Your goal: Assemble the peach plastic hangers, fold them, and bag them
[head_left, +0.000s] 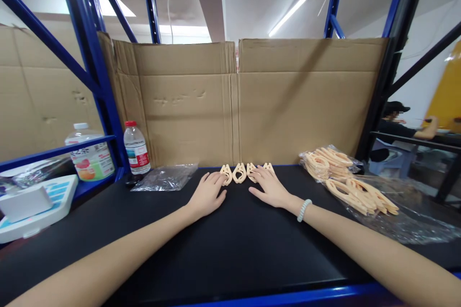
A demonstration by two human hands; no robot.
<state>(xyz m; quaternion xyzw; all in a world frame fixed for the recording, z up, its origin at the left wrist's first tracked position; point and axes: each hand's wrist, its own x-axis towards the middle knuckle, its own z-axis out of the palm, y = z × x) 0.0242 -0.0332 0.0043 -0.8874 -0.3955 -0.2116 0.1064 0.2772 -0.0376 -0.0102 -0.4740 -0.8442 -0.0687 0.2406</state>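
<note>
Several cream plastic clips, shaped like large clothes pegs, lie in a row at the back of the black tabletop. My left hand rests palm down with its fingers stretched out, fingertips at the leftmost clip. The second clip lies uncovered between my hands. My right hand, a beaded bracelet on its wrist, is also spread flat. Its fingers partly cover the third clip and the rightmost clip. Neither hand is closed around a clip.
On the right lie more cream clips on clear plastic and a bagged bundle. A flat clear bag, a red-capped bottle and a white-blue device stand left. Cardboard walls the back. A person sits far right.
</note>
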